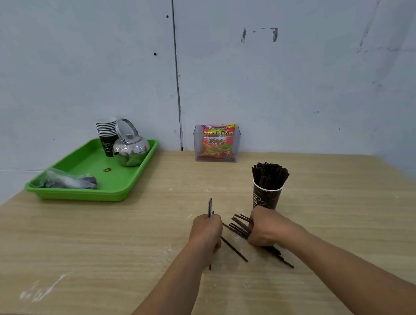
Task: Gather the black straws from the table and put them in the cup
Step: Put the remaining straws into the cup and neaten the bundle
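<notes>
A dark paper cup [267,197] stands upright on the wooden table [107,244], packed with several black straws [269,174] sticking out of its top. Just in front of the cup, my right hand [266,226] is closed around a bundle of black straws [238,226] whose ends fan out to the upper left and lower right. My left hand [206,233] grips a few black straws [210,207], their tips pointing up and away from me. One loose black straw [233,249] lies on the table between my hands.
A green tray [90,173] at the back left holds a stack of paper cups [107,135], a steel kettle [131,147] and a clear plastic bag [69,179]. A clear holder with a French fries snack packet [217,142] stands against the wall. The table's front edge is near my forearms.
</notes>
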